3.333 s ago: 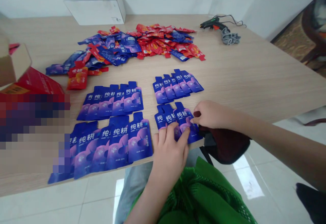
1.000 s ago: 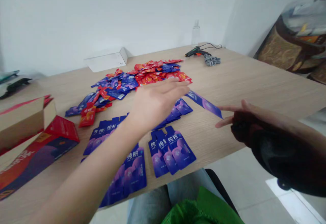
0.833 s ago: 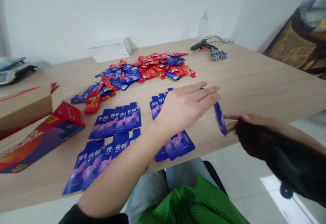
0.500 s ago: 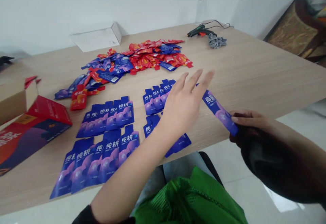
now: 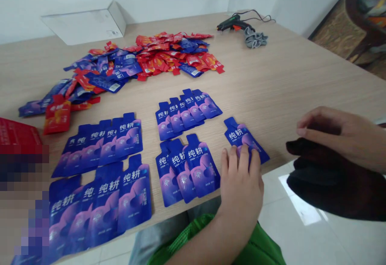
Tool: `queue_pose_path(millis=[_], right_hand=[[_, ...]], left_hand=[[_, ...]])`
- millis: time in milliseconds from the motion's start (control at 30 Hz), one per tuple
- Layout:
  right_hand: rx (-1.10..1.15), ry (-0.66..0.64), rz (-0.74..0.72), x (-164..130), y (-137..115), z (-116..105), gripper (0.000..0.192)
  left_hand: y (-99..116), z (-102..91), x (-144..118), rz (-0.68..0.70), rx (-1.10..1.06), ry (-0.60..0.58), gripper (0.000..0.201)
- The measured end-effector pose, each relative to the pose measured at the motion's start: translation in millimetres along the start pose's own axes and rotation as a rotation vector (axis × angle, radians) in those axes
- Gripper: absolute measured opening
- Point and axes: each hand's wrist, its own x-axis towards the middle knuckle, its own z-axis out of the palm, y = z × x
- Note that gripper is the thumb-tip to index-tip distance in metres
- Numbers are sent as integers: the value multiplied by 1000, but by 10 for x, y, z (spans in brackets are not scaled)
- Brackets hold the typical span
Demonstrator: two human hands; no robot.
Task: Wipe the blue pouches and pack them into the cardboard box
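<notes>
L hand [image 5: 241, 176] fingertips flat on lone blue pouch [image 5: 245, 139] at table [image 5: 301, 84] edge, pressing, not clamped. R hand [image 5: 334, 134] loosely curled, empty. Step: placing pouch. Next: slide it against 3-pouch row [image 5: 186, 168].

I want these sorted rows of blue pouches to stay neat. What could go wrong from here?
The single blue pouch under the left hand lies close to the table edge, so a nudge might slide it off. The left hand is also right beside the three-pouch row; drawing back could knock that fan askew. The dark cloth below the right hand hangs near the edge and might snag a pouch.
</notes>
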Motion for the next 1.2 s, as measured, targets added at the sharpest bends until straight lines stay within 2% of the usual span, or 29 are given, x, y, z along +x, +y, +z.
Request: queue_pose_path(millis=[67,133,167,200,233,300,367,400,467,600,700,833,900,1000,1100,1200], right_hand=[[-94,219,-54,76,-169,-73,28],[-177,436,-176,177,-415,32,25],[-201,495,-258,233,-533,144,25],[-201,474,-348,290,-630,281,26],[-202,387,-454,342,-696,429,28],[-283,142,-579,422,-728,702,40],[-343,-57,-590,455,-654,871,59],[-343,-118,-581,457,-599,907,66],[-295,-168,-595,450,-488,894,66],[-295,-179,-578,490,-356,703,51],[-391,-148,-509,526,-395,582,44],[-382,-34,-506,461,-562,605,44],[-388,-76,-520,429,-560,651,47],[-448,-120,-484,439,-387,624,45],[-473,3,-416,443,-239,508,46],[-375,126,-437,379,-324,505,56]], left_hand=[[59,12,-7,-22,10,21,54],[127,23,-8,-45,19,37,52],[160,33,-8,-56,22,43,50],[189,48,-8,-65,23,48,49],[213,65,-8,-68,28,56,48],[238,102,-5,-59,53,73,45],[235,131,-1,-38,94,90,39],[227,139,0,-28,112,95,37],[209,142,0,-9,129,91,38],[189,133,-6,-2,131,49,45],[182,139,-8,8,134,37,48],[175,138,-1,1,106,28,47],[174,127,4,-7,88,17,45],[175,110,8,-16,87,6,49],[180,105,7,-7,81,10,54],[187,103,11,-26,65,18,53]])
